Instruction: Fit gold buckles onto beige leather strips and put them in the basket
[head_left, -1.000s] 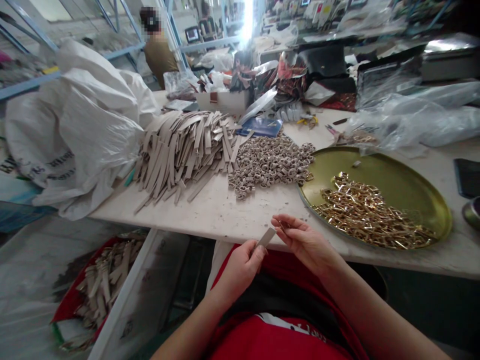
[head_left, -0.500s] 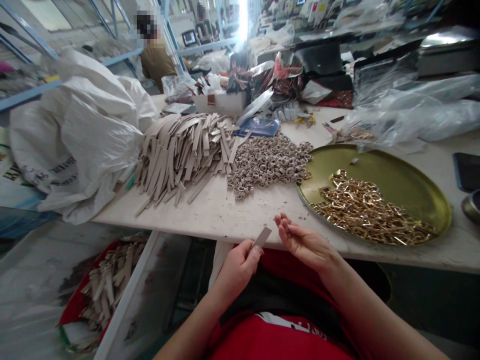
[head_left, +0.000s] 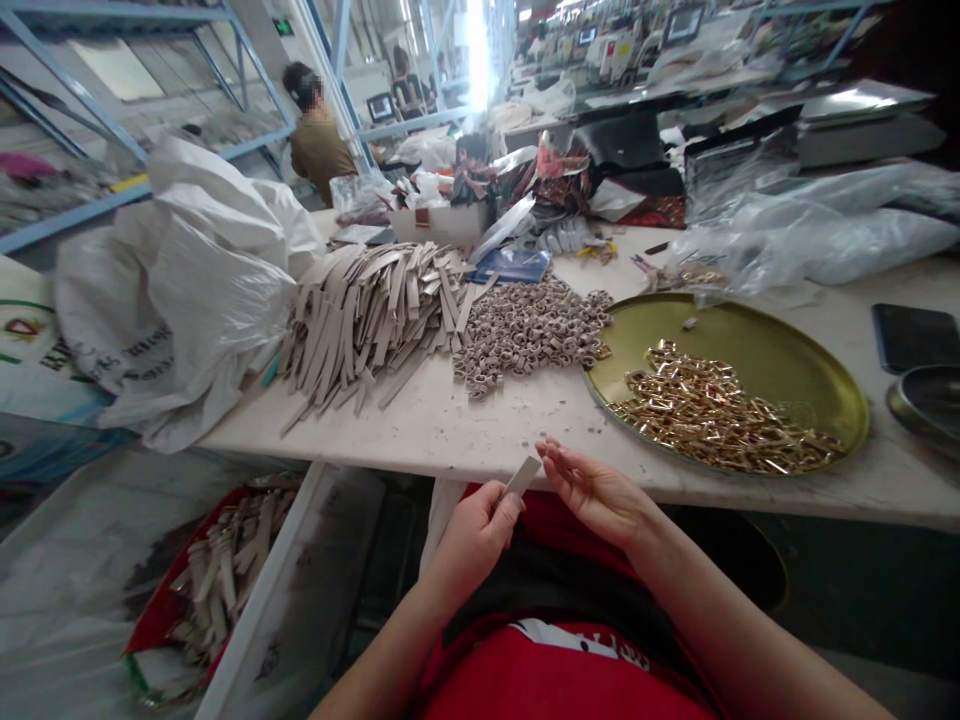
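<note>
Held between the thumb and fingers of my left hand (head_left: 474, 530) is a flat grey-beige strap (head_left: 523, 474), its free end pointing up and to the right. My right hand (head_left: 596, 497) is palm up beside that end, fingertips drawn together close to the strap tip. Whatever sits in those fingertips is too small to make out. Beyond my hands lie a heap of similar straps (head_left: 349, 325) and a pile of small grey loops (head_left: 525, 325). To their right, gold metal buckles (head_left: 720, 415) are heaped in a round gold tray (head_left: 814, 350).
A large white sack (head_left: 202, 270) stands at the left. Below it, a red-rimmed bag (head_left: 154, 610) holds more straps. A blue packet (head_left: 510, 265), plastic bags (head_left: 840, 220) and a phone (head_left: 915, 338) lie on the table (head_left: 420, 435). A person (head_left: 322, 150) is in the background.
My right hand has shifted slightly left and its fingertips have come closer to the strap's end. My left hand keeps hold of the strap. The camera view has tilted and shifted a little.
</note>
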